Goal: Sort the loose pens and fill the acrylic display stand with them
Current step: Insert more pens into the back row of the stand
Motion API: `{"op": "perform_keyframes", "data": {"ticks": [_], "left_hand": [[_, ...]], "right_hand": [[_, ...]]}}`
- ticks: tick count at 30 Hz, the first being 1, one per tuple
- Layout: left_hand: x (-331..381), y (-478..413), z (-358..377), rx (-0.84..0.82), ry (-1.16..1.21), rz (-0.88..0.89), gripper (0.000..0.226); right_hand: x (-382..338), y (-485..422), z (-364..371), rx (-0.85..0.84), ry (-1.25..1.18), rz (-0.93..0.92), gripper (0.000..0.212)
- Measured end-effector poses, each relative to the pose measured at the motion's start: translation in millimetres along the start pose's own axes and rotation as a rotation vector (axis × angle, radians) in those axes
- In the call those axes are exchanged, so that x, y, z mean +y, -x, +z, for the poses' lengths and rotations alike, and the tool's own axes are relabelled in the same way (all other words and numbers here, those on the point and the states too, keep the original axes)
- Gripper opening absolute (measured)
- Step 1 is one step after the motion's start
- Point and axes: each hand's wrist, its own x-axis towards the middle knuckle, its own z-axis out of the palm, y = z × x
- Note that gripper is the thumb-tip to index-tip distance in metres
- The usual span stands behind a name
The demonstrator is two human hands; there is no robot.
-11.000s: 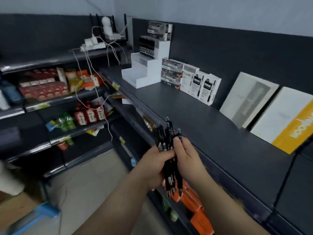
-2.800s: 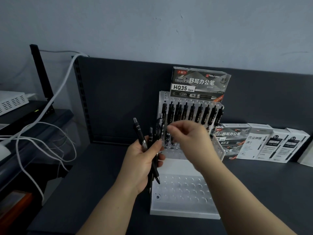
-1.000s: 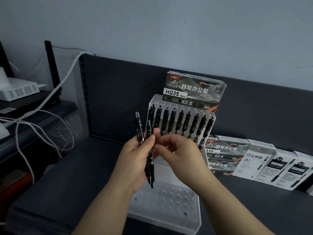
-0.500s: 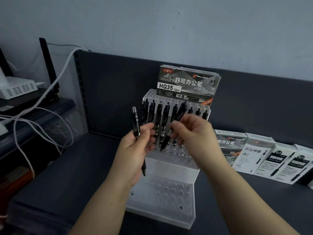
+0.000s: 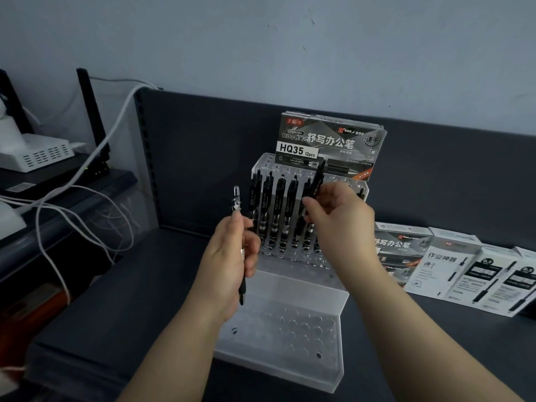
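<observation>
A stepped clear acrylic display stand [image 5: 301, 288] sits on the dark shelf. Several black pens [image 5: 280, 210] stand upright in its upper tier; the holes of its lowest tier [image 5: 284, 335] hold nothing. My left hand [image 5: 232, 265] grips one black pen [image 5: 236, 204] upright, tip down, in front of the stand's left side. My right hand [image 5: 339, 221] pinches another black pen [image 5: 317, 181], tilted, over the upper tier's row. The pens behind my right hand are hidden.
A grey HQ35 pen box [image 5: 330, 147] rests on top of the stand. More pen boxes [image 5: 475, 271] lean along the back panel at right. White cables [image 5: 87, 198] and a white device [image 5: 34, 152] crowd the left shelf.
My right hand has lifted its pen up and right, from in front of the row to above the upper tier. My left hand holds still with its one pen.
</observation>
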Motion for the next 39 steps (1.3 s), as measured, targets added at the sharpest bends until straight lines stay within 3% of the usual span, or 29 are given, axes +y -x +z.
{"op": "perform_keyframes", "data": {"ticks": [7, 15, 22, 27, 33, 35, 39], "left_hand": [[1, 0, 1, 0.008, 0.006, -0.029, 0.023], [-2, 2, 2, -0.059, -0.086, 0.04, 0.021], [-6, 4, 8, -0.079, -0.008, 0.044, 0.014], [-4, 8, 19, -0.105, 0.108, 0.006, 0.019], [-10, 11, 33, -0.153, 0.104, -0.004, 0.034], [-10, 10, 31, -0.135, -0.004, 0.064, 0.033], [-19, -1, 17, -0.061, -0.659, 0.406, 0.021]], "right_hand": [[13, 10, 13, -0.079, 0.259, -0.04, 0.033], [13, 11, 14, -0.097, 0.356, -0.072, 0.028], [4, 30, 1, -0.064, 0.121, -0.071, 0.012], [-8, 51, -7, -0.397, -0.14, -0.016, 0.007], [3, 51, -14, -0.347, -0.164, 0.016, 0.005], [4, 42, -20, -0.224, -0.207, 0.036, 0.011], [3, 17, -33, 0.022, -0.208, 0.046, 0.008]]}}
